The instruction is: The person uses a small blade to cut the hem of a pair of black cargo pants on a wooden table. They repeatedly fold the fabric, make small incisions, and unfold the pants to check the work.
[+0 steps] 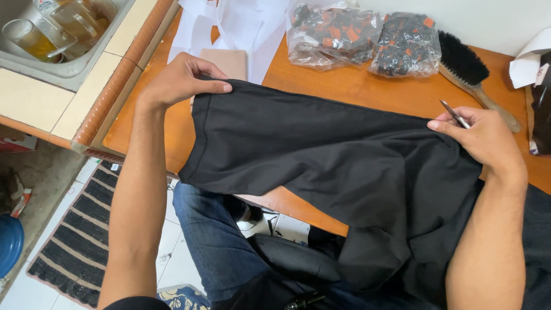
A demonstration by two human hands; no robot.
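A black garment [321, 155] lies spread across the orange wooden table [338, 86] and hangs over its front edge onto my lap. My left hand [181, 80] pinches the garment's hemmed left corner, thumb on top. My right hand [479, 135] grips the cloth's right upper edge and also holds small metal snips [454, 113], whose tips poke out past my fingers.
Two clear bags of black and orange small parts [367, 37] lie at the back of the table beside a wooden brush with black bristles [468, 66]. White paper sheets [241, 23] lie at the back left. A steel sink with glasses [54, 31] sits at far left.
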